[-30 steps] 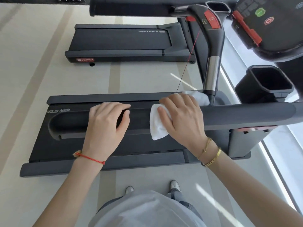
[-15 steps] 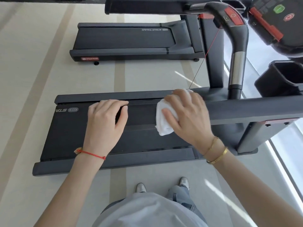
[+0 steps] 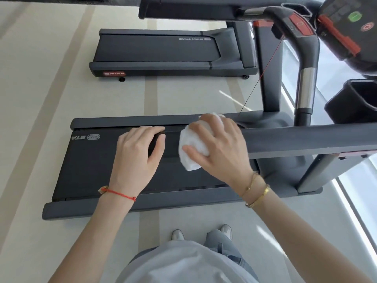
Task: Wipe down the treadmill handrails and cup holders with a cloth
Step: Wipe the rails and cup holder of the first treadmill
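Observation:
A dark grey padded handrail (image 3: 306, 139) runs from the right edge toward the middle, above the treadmill belt (image 3: 98, 164). My left hand (image 3: 136, 158) is curled over the rail's free end, thumb underneath. Just to its right, my right hand (image 3: 220, 152) presses a bunched white cloth (image 3: 191, 148) around the rail. Part of the cloth hangs below my fingers. A black cup holder (image 3: 355, 101) sits at the right edge, beyond the rail. The far handrail (image 3: 193, 7) crosses the top of the view.
A curved upright grip (image 3: 306, 58) with a red button and a chrome section rises behind the rail, next to the console (image 3: 350, 27). A thin red cord hangs from it. A second treadmill (image 3: 163, 52) stands farther back on the pale floor. My feet are below.
Both hands stay at nearly the same spots on the rail. The cloth is bunched tighter under my right hand, with less showing past my fingers. My view has shifted to the left.

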A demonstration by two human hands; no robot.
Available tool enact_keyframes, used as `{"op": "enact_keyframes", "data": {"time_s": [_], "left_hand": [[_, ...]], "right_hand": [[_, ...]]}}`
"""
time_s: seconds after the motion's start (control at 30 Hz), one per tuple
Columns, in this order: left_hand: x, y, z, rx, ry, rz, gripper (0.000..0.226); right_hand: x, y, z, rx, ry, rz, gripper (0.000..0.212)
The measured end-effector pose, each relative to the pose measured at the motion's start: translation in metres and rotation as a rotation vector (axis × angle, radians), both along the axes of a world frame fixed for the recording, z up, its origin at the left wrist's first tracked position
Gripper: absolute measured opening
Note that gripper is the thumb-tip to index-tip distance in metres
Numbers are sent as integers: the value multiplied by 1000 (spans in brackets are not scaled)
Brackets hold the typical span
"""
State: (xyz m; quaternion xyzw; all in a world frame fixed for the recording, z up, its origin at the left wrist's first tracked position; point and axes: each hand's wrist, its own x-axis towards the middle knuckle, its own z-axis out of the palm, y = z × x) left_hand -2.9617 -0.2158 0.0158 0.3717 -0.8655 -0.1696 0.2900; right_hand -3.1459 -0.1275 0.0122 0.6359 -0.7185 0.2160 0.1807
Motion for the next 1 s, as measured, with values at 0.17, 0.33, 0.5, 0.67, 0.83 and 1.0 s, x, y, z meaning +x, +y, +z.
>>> {"op": "enact_keyframes", "data": {"time_s": [0.17, 0.33, 0.5, 0.67, 0.83, 1.0], "left_hand": [[-1, 0, 0, 22, 19, -7, 31], [-4, 5, -2, -9, 22, 39, 26], [-21, 15, 1, -85, -10, 38, 24], [-56, 33, 5, -114, -45, 1, 21], [-98, 55, 7, -102, -55, -8, 20], [-145, 81, 9, -90, -58, -6, 19]], "right_hand": [[24, -18, -4, -9, -5, 108, 49], [1, -8, -2, 12, 7, 125, 51], [-18, 4, 0, -13, -46, 58, 50], [-49, 23, 0, -23, -40, 10, 47], [-96, 53, -4, -58, -20, -7, 46], [-150, 83, -9, -91, 19, -28, 44]]}}
